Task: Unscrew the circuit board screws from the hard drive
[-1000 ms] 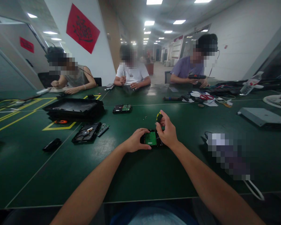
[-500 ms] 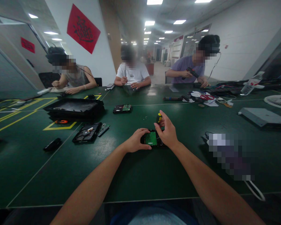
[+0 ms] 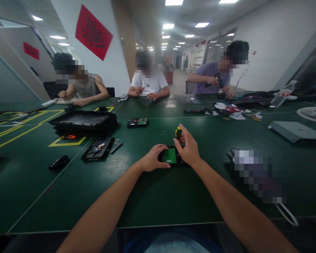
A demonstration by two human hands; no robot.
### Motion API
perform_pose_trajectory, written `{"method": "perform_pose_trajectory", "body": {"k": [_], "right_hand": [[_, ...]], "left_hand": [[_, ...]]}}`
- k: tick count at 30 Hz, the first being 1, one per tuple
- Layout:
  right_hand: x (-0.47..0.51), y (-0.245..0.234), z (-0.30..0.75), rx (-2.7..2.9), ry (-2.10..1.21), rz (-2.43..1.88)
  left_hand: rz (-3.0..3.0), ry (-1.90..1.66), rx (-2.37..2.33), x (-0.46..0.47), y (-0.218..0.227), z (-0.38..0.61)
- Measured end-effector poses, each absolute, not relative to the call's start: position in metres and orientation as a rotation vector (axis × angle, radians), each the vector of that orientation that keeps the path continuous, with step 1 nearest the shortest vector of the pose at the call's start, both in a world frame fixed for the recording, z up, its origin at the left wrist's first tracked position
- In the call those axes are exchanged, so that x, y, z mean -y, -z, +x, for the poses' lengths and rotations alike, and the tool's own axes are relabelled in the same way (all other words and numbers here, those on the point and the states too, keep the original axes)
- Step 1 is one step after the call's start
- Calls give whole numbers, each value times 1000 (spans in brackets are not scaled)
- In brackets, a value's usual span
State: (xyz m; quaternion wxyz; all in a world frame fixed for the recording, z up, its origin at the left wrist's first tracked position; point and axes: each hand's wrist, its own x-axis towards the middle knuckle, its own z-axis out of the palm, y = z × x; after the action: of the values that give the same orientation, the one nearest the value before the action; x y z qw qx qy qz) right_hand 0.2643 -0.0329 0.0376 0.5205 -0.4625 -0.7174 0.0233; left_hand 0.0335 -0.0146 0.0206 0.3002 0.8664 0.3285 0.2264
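Note:
A hard drive lies on the green table with its green circuit board facing up. My left hand grips its left end, fingers at the far edge and thumb at the near edge. Over the drive's right part, my right hand is closed round a screwdriver with a yellow and black handle. The handle stands nearly upright; my hand hides the shaft and tip. Several tiny screws lie just beyond the drive.
Left of me lie an opened drive, a loose circuit board and a black object. Farther off are another drive and black trays. A grey metal case is at right. Three people sit across the table.
The screwdriver handle has turned and tilted slightly in my right hand, showing more yellow. My left hand and the hard drive stay put. The person at right has shifted their power tool.

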Motion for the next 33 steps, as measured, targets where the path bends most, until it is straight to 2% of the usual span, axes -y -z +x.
{"method": "perform_pose_trajectory", "body": {"k": [33], "right_hand": [[32, -37, 265, 1686, -84, -1093]], "left_hand": [[2293, -593, -878, 15, -22, 35]]}}
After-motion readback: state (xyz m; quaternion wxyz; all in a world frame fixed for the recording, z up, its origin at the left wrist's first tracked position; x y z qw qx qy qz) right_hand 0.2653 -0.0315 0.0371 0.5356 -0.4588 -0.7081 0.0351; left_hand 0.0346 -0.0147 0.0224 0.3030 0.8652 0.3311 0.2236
